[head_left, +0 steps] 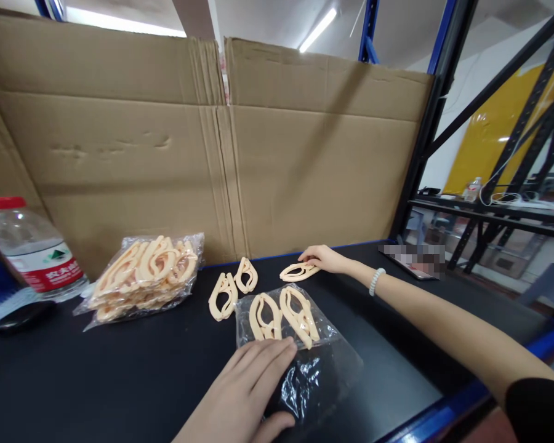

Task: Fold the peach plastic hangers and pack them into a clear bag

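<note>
My left hand [253, 387] lies with its fingers stretched out on the near part of a clear plastic bag [337, 363]. Inside the bag are two cream folding hangers, a left one [265, 317] and a right one [300, 315], side by side. Further back, my right hand [325, 258] grips the right end of another cream folding hanger [292, 273], which is at the table surface. Left of it, apart from both hands, lie two more loose folding hangers, a nearer one [222, 298] and a farther one [246, 275].
A stack of bagged hangers [148, 274] is at the left, by a water bottle [39, 258] and a dark object [23, 315]. A cardboard wall [323, 166] closes off the back of the black table [133, 375]. A phone-like flat object [410, 263] lies at the right.
</note>
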A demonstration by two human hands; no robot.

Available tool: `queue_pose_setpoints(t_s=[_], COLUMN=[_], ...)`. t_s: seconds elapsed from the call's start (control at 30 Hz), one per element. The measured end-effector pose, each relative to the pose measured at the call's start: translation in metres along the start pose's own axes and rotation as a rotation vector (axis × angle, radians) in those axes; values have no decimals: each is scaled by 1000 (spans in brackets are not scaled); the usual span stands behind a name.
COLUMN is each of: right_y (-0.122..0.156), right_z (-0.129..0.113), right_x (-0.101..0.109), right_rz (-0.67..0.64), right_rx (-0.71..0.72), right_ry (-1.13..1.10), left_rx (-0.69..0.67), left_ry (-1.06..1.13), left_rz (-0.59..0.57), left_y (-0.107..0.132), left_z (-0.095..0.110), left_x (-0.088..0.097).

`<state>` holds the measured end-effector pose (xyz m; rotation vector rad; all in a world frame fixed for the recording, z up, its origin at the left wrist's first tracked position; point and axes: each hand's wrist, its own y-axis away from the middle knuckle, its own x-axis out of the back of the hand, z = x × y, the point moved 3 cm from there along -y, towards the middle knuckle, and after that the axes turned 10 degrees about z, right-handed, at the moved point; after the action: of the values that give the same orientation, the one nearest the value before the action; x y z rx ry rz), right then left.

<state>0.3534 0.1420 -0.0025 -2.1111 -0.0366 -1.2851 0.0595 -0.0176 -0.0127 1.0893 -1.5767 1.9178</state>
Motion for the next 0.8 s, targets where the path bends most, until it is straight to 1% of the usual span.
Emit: queue_pose_setpoints(t_s=[0.13, 0.23, 0.3, 0.4, 0.47, 0.53, 0.63, 0.73, 0.8], right_y=[0, 11, 26, 57, 80, 103, 136, 169, 191], right_z=[-4, -15, -24, -40, -52, -67, -99, -136, -158], right_x=[2, 6, 12, 22, 30, 37, 49, 58, 61], right_rz=[52, 71, 64, 16, -15, -42, -61, -84, -58], right_rx=[-14, 24, 63, 129, 177, 212, 230, 219, 255], right_ry=[-11, -24, -40, -58, -8, 103, 263, 330, 379], left_rx=[26, 53, 67, 83, 86, 88, 86, 87, 89], left_ry=[11, 33, 51, 71, 84, 88, 79, 66, 55], left_rz=[-24, -32, -40, -48, -43, -41, -48, -75, -90], left_y=[0, 0, 0, 0, -1, -2, -4, -5, -5], left_z=[1, 2, 2, 3, 4, 5, 7, 8, 9], left_x=[-1, -1, -1, -1, 1, 2, 5, 6, 5])
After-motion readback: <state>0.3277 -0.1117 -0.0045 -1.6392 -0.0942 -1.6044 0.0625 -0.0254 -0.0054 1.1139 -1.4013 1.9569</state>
